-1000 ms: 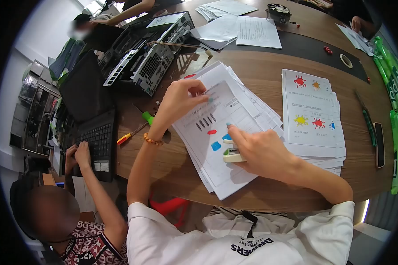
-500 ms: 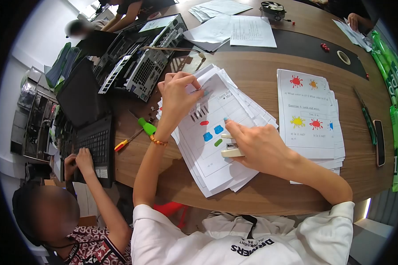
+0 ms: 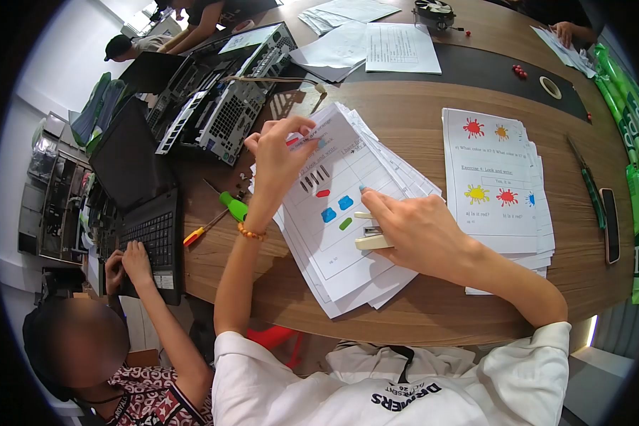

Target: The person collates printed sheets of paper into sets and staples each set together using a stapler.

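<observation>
My right hand (image 3: 422, 231) is wrapped around a cream stapler (image 3: 374, 243), its open front end pointing left over the printed worksheet (image 3: 348, 245). The worksheet shows blue, red and green shapes and lies on top of a slightly fanned stack of papers (image 3: 319, 295). My left hand (image 3: 280, 153) is at the upper left edge of the sheet, thumb and fingers pinching it there; the exact contact is partly hidden. A beaded bracelet (image 3: 250, 231) circles my left wrist.
A second worksheet stack (image 3: 490, 184) lies to the right, beside a phone (image 3: 609, 226) and dark green-handled tool (image 3: 591, 188). On the left are a green screwdriver (image 3: 234, 206), an opened computer case (image 3: 227, 113) and a laptop (image 3: 149, 227), where another person's hands (image 3: 136, 263) rest.
The top worksheet has shifted slightly left, and more print shows near its upper edge. My left fingers have spread a little; my right hand still holds the stapler in nearly the same place.
</observation>
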Demonstrator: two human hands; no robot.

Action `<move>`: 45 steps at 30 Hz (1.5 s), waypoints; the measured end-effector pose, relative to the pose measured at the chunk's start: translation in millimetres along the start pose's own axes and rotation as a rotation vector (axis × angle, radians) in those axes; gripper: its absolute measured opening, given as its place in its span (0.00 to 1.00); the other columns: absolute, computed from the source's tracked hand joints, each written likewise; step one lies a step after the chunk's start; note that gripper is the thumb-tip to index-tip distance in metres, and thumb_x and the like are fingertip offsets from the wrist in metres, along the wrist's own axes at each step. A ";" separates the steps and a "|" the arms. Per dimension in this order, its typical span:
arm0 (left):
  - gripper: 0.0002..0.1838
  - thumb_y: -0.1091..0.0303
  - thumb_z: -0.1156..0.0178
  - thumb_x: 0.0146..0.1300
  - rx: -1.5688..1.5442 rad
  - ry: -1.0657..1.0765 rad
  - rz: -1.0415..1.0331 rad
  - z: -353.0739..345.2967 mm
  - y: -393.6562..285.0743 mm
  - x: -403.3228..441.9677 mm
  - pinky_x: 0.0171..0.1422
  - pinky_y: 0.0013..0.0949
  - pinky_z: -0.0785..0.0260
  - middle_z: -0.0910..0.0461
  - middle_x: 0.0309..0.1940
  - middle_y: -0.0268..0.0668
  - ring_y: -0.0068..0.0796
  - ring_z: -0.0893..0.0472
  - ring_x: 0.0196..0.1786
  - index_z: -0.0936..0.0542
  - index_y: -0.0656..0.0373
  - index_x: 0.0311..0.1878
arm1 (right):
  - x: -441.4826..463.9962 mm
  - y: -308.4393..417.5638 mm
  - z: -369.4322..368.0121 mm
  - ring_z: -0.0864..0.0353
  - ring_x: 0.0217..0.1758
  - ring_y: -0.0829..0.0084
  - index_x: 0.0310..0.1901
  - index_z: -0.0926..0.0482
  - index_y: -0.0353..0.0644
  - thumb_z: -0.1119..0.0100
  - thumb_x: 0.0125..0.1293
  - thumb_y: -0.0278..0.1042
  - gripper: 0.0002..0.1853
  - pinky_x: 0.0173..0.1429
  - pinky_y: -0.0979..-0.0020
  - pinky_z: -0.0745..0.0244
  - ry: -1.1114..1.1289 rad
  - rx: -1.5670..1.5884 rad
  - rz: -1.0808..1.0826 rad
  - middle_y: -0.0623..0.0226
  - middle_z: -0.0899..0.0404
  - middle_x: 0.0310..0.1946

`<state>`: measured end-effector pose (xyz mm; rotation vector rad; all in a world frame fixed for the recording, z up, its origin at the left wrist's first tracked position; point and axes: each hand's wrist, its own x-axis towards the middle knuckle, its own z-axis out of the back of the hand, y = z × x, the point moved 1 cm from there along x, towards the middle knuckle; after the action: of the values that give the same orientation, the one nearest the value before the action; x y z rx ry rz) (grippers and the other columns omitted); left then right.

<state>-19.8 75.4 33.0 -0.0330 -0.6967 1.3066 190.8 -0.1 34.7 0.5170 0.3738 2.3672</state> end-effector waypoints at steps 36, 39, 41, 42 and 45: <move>0.08 0.79 0.46 0.54 -0.040 0.018 -0.154 -15.5 -2.1 -12.9 0.49 0.41 0.34 0.23 0.40 0.45 0.47 0.25 0.46 0.27 0.62 0.38 | -2.2 0.6 -0.8 0.20 0.28 0.66 0.43 0.34 0.37 0.32 0.43 0.36 0.27 0.27 0.69 0.26 0.027 -0.029 0.001 0.62 0.26 0.37; 0.08 0.78 0.47 0.54 0.003 -0.015 -0.195 -22.0 1.7 -11.8 0.49 0.41 0.34 0.24 0.42 0.45 0.46 0.24 0.45 0.27 0.62 0.38 | -2.0 1.1 -1.3 0.20 0.27 0.67 0.43 0.33 0.37 0.32 0.43 0.36 0.27 0.26 0.69 0.26 0.034 -0.034 -0.005 0.62 0.26 0.37; 0.08 0.78 0.47 0.54 0.021 -0.018 -0.216 -21.6 3.4 -11.2 0.49 0.41 0.35 0.24 0.43 0.45 0.46 0.24 0.45 0.27 0.61 0.38 | -2.1 0.6 -1.5 0.20 0.27 0.67 0.43 0.33 0.37 0.32 0.43 0.37 0.27 0.26 0.69 0.27 0.037 -0.033 -0.001 0.62 0.26 0.38; 0.08 0.78 0.47 0.54 0.033 0.045 -0.183 -18.3 0.1 -11.3 0.50 0.42 0.36 0.25 0.43 0.44 0.46 0.25 0.45 0.27 0.61 0.39 | -2.1 0.4 -1.5 0.20 0.27 0.67 0.43 0.33 0.37 0.32 0.43 0.37 0.27 0.26 0.69 0.27 0.043 -0.033 -0.001 0.62 0.26 0.38; 0.10 0.79 0.48 0.53 0.057 0.095 -0.165 -16.2 -2.0 -12.2 0.50 0.43 0.38 0.24 0.42 0.42 0.44 0.26 0.47 0.29 0.60 0.40 | -2.3 0.7 -1.4 0.20 0.27 0.67 0.43 0.33 0.37 0.31 0.43 0.37 0.27 0.26 0.69 0.27 0.046 -0.039 -0.009 0.63 0.27 0.38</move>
<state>-11.3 69.7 15.4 0.0083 -0.5692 1.1584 191.4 -2.3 33.2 0.4426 0.3493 2.3762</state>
